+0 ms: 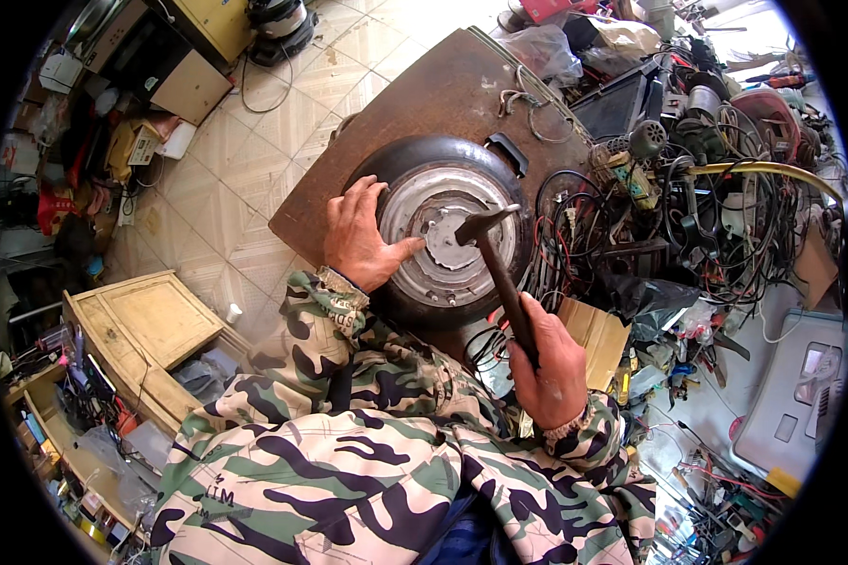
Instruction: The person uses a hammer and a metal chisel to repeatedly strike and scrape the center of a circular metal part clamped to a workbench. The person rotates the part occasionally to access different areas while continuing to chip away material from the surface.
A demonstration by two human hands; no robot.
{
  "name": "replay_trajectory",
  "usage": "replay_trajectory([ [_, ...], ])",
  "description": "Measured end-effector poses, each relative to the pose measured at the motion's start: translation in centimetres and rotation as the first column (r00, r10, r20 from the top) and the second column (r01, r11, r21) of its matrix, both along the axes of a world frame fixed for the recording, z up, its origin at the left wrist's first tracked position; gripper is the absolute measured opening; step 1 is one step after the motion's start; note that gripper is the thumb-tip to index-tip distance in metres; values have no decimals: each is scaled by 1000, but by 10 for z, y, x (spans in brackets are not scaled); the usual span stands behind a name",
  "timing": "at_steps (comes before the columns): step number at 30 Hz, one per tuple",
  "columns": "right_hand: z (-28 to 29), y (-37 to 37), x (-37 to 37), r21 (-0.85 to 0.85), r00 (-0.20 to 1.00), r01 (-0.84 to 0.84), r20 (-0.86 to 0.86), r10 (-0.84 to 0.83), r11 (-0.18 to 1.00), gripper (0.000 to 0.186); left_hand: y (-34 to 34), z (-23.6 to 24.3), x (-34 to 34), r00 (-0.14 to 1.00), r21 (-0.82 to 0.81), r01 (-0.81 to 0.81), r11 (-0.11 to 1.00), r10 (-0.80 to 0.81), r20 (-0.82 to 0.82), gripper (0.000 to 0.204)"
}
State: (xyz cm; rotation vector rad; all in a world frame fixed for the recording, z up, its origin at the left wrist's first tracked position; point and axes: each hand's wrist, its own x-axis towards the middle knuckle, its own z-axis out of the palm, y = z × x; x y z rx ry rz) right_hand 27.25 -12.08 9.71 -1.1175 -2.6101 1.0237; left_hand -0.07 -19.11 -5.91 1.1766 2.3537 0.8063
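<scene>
In front of me a wheel with a black tyre and a scuffed silver metal hub (415, 273) lies flat on a brown, worn board (433, 89). My left hand (363, 231) rests on its left side, fingers spread over the tyre and thumb reaching onto the hub. The fingers of my right hand (549, 363) are wrapped round the dark handle of a hammer (504, 282). The hammer's head is over the middle of the hub; whether it touches the metal I cannot tell.
Tangled cables (570, 226) and old motor parts (645, 141) crowd the right side. A grey plastic case (791, 395) lies at the lower right. To the left stands a wooden cabinet (151, 330) beside an open drawer of tools. Tiled floor (245, 174) shows beyond the board.
</scene>
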Motion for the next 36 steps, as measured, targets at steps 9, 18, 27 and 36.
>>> replay_trajectory([
  [9,11,-27,-4,176,996,64,-70,-52,982,64,3,1,1,1000,-47,6,999,-7,-22,106],
  [18,8,-23,14,-553,935,279,-31,-354,785,43,4,3,-3,1000,-80,-9,997,9,-5,107],
  [27,-10,-14,-5,-231,977,197,-39,-211,953,44,4,2,1,999,-82,8,997,-11,-33,108],
  [36,-18,-13,-11,-43,996,72,-46,-74,996,61,7,4,1,1000,-69,14,998,-14,-1,109],
])
